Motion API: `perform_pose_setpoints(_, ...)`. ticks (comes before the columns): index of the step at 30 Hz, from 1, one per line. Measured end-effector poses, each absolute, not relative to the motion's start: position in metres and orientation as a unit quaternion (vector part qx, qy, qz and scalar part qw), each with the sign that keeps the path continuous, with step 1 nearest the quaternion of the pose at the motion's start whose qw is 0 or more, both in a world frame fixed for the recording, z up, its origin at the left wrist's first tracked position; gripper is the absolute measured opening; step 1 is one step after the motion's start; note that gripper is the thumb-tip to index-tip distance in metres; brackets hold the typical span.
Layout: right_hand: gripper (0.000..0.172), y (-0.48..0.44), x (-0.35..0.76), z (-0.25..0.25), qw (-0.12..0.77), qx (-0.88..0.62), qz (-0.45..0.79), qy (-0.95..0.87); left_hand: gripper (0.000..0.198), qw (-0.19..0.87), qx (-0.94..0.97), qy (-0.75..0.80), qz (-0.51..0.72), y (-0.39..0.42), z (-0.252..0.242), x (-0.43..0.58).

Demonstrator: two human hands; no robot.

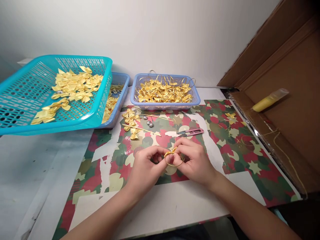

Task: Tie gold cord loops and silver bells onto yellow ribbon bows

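My left hand pinches a small yellow ribbon bow between thumb and fingers. From the other side, my right hand closes its fingers on the same bow and its thin gold cord, which curves in a loop below. A strand of cord rises above the right fingertips; the exact grip is partly hidden by the fingers. Beyond the hands lie thread snips with a pink handle, a few silver bells, several loose yellow bows and straight gold strips.
A turquoise basket of yellow bows rests at the left, overlapping a blue basket. At the back, another blue basket holds bows with gold loops. Cardboard walls the right side, with a yellow tube. Patterned paper covers the table.
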State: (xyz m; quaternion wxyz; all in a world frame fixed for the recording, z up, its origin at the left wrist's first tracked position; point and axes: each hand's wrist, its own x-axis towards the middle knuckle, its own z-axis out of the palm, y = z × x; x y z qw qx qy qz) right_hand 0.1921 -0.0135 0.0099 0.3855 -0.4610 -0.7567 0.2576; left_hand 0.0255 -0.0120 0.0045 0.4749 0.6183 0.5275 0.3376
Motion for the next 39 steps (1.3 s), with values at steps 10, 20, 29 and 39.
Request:
perform_pose_setpoints(10,0.017,-0.022,0.192,0.016,0.429,-0.445,0.166,-0.768,0.015,0.524,0.556,0.543,0.348,-0.011,0.002,0.024)
perform_pose_setpoints(20,0.019,-0.023,0.192,0.014,0.281,-0.559,0.281,-0.728,0.023,0.538,0.6,0.536,0.251,-0.014,0.007,0.028)
perform_pose_setpoints(29,0.02,-0.021,0.193,0.028,0.347,-0.489,0.457,-0.656,0.022,0.571,0.568,0.521,0.282,-0.01,0.011,0.025)
perform_pose_setpoints(39,0.026,-0.022,0.232,0.056,0.488,-0.337,0.541,-0.596,0.011,0.601,0.524,0.53,0.288,-0.004,0.007,0.021)
